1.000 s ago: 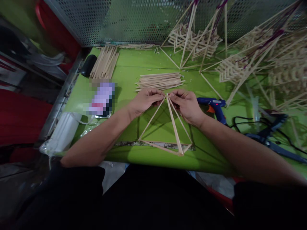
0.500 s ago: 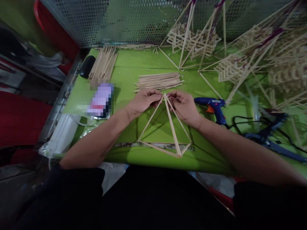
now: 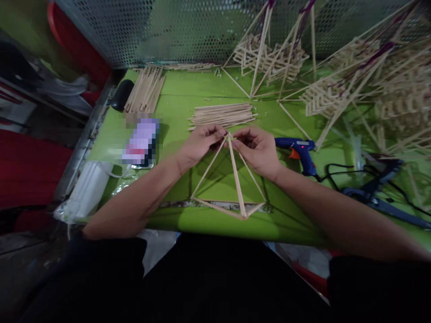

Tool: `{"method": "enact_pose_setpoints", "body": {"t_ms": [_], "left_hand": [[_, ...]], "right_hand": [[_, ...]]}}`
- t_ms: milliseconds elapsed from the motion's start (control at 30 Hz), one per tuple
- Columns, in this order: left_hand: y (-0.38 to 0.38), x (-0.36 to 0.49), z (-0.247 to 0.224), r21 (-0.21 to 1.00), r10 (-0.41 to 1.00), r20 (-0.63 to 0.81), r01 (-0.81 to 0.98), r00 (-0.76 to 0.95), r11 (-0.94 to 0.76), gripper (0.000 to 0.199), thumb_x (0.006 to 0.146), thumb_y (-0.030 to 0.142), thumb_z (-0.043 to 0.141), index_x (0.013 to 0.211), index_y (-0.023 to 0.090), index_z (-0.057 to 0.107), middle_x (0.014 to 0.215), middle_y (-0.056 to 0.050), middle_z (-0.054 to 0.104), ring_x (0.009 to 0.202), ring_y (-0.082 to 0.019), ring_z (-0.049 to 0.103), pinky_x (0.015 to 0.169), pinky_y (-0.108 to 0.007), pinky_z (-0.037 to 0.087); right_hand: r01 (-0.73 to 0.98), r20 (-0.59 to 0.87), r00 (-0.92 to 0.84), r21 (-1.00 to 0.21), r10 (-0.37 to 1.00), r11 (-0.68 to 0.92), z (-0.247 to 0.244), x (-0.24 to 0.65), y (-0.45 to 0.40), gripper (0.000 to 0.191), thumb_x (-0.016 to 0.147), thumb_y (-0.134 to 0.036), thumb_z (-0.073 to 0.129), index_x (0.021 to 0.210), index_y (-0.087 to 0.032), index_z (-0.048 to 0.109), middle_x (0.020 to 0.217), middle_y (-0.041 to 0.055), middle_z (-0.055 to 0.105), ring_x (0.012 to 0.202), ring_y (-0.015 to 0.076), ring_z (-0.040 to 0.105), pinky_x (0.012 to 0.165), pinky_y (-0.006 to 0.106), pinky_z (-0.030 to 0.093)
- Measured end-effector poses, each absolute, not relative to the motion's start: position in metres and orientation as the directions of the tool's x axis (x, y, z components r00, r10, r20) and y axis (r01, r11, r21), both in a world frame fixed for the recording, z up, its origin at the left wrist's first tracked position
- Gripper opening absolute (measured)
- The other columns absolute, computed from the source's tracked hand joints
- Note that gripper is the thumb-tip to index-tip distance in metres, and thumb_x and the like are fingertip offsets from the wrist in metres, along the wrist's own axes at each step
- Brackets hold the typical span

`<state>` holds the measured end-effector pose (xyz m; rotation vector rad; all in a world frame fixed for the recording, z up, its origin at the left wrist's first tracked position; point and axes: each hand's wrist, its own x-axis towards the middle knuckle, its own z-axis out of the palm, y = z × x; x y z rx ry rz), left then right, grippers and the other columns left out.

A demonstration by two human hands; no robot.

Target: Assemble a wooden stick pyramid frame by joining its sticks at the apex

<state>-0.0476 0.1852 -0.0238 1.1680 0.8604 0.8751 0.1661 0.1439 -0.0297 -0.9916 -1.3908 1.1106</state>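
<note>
A pyramid frame of thin wooden sticks [image 3: 236,175] stands at the front of the green table, its tip between my two hands. My left hand [image 3: 205,141] is closed, thumb and fingers pinching at the left of the tip. On the other side, my right hand [image 3: 257,148] grips the tip with thumb and forefinger. Just behind the hands lies a bundle of loose wooden sticks [image 3: 224,114]. Right of my right hand, a blue glue gun [image 3: 301,150] with an orange trigger rests on its side, a small red light lit on it.
Finished-looking stick structures with purple ties [image 3: 323,96] crowd the back right. Blue pliers-like tools [image 3: 370,193] and black cable lie at the right. A second stick bundle [image 3: 146,89], a blurred phone [image 3: 141,141] and a white box-shaped object [image 3: 89,186] sit left. A perforated metal panel [image 3: 175,31] closes the back.
The pyramid frame has shifted and turned slightly left, its front corner moving left. My right thumb now lies along the right of the tip; both hands stay at the top.
</note>
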Motion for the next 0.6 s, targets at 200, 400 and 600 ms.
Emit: {"method": "enact_pose_setpoints", "body": {"t_ms": [200, 400, 600], "left_hand": [[0.186, -0.049, -0.027, 0.972, 0.898, -0.088, -0.159, 0.431, 0.172, 0.032, 0.095, 0.047, 0.097, 0.091, 0.019, 0.083, 0.081, -0.001, 0.079, 0.065, -0.010, 0.063, 0.063, -0.022, 0.047], [0.185, -0.049, -0.021, 0.976, 0.900, -0.125, -0.109, 0.418, 0.186, 0.030, 0.094, 0.043, 0.098, 0.088, 0.019, 0.081, 0.078, -0.001, 0.077, 0.061, -0.009, 0.061, 0.060, -0.022, 0.045], [0.184, -0.048, -0.020, 0.983, 0.912, -0.135, -0.061, 0.387, 0.171, 0.033, 0.097, 0.045, 0.096, 0.086, 0.020, 0.079, 0.076, -0.001, 0.076, 0.060, -0.009, 0.061, 0.058, -0.023, 0.044]], "right_hand": [[0.088, 0.365, -0.089, -0.924, 0.927, 0.372, -0.035, 0.167, 0.141, 0.035, 0.100, -0.056, 0.090, 0.110, -0.023, 0.088, 0.092, 0.0054, 0.083, 0.076, 0.0182, 0.071, 0.070, 0.035, 0.059], [0.246, 0.449, -0.119, -0.851, 0.886, 0.464, -0.030, 0.171, 0.134, 0.029, 0.107, -0.050, 0.083, 0.122, -0.026, 0.090, 0.094, 0.0050, 0.084, 0.074, 0.0186, 0.071, 0.068, 0.036, 0.059], [0.309, 0.466, -0.126, -0.820, 0.876, 0.482, -0.030, 0.173, 0.130, 0.028, 0.109, -0.050, 0.079, 0.121, -0.027, 0.090, 0.095, 0.0057, 0.084, 0.073, 0.0189, 0.069, 0.071, 0.037, 0.062]]}}
